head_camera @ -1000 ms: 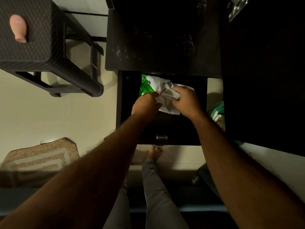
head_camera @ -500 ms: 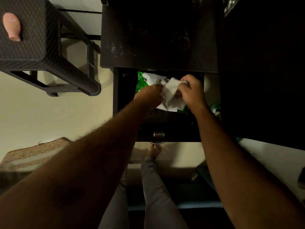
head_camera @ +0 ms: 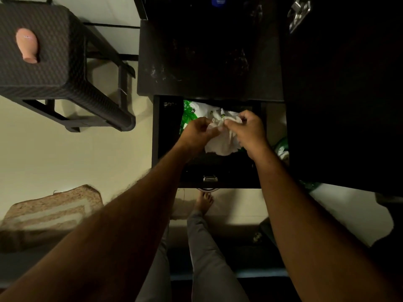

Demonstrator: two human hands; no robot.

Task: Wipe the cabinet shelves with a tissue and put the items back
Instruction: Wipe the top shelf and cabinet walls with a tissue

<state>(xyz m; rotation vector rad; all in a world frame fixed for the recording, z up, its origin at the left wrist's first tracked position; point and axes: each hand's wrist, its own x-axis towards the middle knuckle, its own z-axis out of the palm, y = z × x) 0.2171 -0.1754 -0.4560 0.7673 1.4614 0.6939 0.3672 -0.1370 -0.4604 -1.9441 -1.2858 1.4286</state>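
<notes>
A dark cabinet (head_camera: 209, 62) stands ahead with its lower drawer (head_camera: 218, 171) pulled out. Over the drawer my left hand (head_camera: 197, 132) and my right hand (head_camera: 248, 131) both pinch a crumpled white tissue (head_camera: 222, 142) between their fingertips. Under the tissue, inside the drawer, lies a green and white packet (head_camera: 187, 114), partly hidden by my hands. The shelf surface above the drawer is dark, with pale smears near its front edge.
A dark woven stool (head_camera: 43, 62) stands at the left with a pink bottle (head_camera: 27, 44) lying on it. A beige mat (head_camera: 50, 212) lies on the floor at lower left. The open dark cabinet door (head_camera: 340, 94) fills the right. My leg and bare foot (head_camera: 205, 201) are below the drawer.
Both hands have kept working the tissue over the drawer, with the fingertips drawn closer together and the tissue hanging lower between them. The view has shifted slightly.
</notes>
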